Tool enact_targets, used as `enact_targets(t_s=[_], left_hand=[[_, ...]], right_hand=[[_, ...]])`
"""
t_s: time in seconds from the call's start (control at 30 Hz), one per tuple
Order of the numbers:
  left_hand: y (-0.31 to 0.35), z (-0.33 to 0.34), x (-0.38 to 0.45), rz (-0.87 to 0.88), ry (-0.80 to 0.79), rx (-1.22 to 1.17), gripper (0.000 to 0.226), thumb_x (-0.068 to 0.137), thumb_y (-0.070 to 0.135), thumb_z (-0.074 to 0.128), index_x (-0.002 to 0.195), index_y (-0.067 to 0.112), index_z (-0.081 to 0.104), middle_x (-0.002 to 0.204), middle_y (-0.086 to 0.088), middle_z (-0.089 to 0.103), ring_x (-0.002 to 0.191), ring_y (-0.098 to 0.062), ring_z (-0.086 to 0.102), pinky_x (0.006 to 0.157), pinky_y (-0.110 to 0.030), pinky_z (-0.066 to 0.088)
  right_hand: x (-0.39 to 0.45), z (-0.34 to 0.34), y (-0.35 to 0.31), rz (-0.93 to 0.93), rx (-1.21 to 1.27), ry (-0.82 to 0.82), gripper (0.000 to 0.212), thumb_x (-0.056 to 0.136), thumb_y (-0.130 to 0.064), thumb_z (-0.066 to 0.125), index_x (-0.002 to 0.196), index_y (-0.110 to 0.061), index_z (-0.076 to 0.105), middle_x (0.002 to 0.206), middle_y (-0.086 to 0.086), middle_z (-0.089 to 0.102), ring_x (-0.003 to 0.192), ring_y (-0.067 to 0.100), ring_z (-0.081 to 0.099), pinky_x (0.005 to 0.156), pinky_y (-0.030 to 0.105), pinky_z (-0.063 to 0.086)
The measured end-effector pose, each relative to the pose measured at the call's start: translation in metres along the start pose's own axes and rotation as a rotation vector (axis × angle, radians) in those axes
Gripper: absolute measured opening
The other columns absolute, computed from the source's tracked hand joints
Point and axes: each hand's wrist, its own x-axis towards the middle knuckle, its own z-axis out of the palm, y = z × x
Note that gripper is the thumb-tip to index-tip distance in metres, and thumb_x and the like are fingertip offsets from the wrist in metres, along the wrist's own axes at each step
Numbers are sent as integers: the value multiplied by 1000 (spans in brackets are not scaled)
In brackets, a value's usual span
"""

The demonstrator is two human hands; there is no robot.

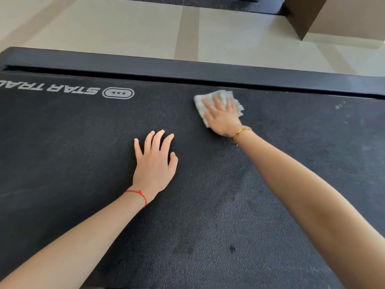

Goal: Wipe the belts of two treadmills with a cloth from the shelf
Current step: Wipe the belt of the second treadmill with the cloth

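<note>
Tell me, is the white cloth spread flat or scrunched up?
Scrunched: the crumpled white cloth bunches in wrinkles under the flat right hand.

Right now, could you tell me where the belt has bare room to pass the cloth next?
Bare belt lies left of the left hand, below the logo, and right of the cloth toward the pale specks. Crowded: between both hands.

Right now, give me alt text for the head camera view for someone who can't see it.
The right hand presses a white cloth flat on a black treadmill belt near its far side rail. The left hand rests flat on the belt.
</note>
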Motion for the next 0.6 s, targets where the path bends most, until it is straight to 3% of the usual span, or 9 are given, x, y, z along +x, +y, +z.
enact_targets(t_s=[0.07, 0.13, 0.2, 0.33, 0.4, 0.47, 0.6], left_hand=[[-1, 0, 0, 3, 4, 3, 52, 97, 33, 38, 148, 20, 39, 155, -4, 34, 147, -25, 24, 118, -62, 14], [-1, 0, 0, 5, 1, 2, 52, 97, 33, 37, 148, 21, 39, 155, -4, 33, 148, -25, 23, 119, -62, 14], [-2, 0, 0, 5, -7, -1, 53, 98, 34, 35, 149, 21, 37, 156, -3, 32, 148, -24, 22, 119, -61, 13], [-2, 0, 1, 0, -9, 0, 53, 98, 35, 34, 149, 22, 36, 156, -3, 31, 148, -24, 21, 119, -61, 13], [-1, 0, 1, -5, -9, 5, 53, 97, 35, 35, 148, 22, 37, 156, -3, 32, 148, -24, 22, 119, -61, 13], [0, -1, 2, -5, -10, 9, 52, 97, 34, 36, 148, 22, 38, 155, -3, 32, 148, -25, 22, 119, -61, 14], [0, -1, 1, -5, -4, 17, 52, 97, 34, 38, 147, 21, 39, 155, -4, 33, 148, -25, 23, 118, -61, 15]], right_hand=[[-7, 9, -17, -184, -27, -10, 52, 103, -45, 20, 154, -41, 9, 164, 2, -1, 148, 43, -5, 119, 53, -5], [-4, 6, -11, -239, -29, -7, 51, 104, -43, 22, 153, -41, 12, 164, 0, 2, 148, 41, -1, 119, 52, -1], [12, -4, 11, -132, -45, 16, 51, 104, -42, 22, 154, -38, 10, 164, 2, 1, 148, 40, -2, 119, 50, -3], [37, -27, 69, 266, 28, -7, 54, 103, -45, 17, 155, -37, 6, 164, 1, -5, 148, 39, -9, 120, 50, -7], [44, -28, 66, 336, 62, -12, 54, 102, -44, 18, 154, -38, 6, 164, 0, -6, 148, 41, -10, 120, 51, -7], [45, -24, 38, 265, 28, -27, 55, 102, -43, 19, 155, -38, 5, 164, 1, -7, 147, 44, -10, 119, 54, -7], [28, -4, -19, -46, -5, -35, 53, 103, -45, 19, 154, -41, 6, 164, 1, -6, 147, 44, -10, 118, 52, -9]])
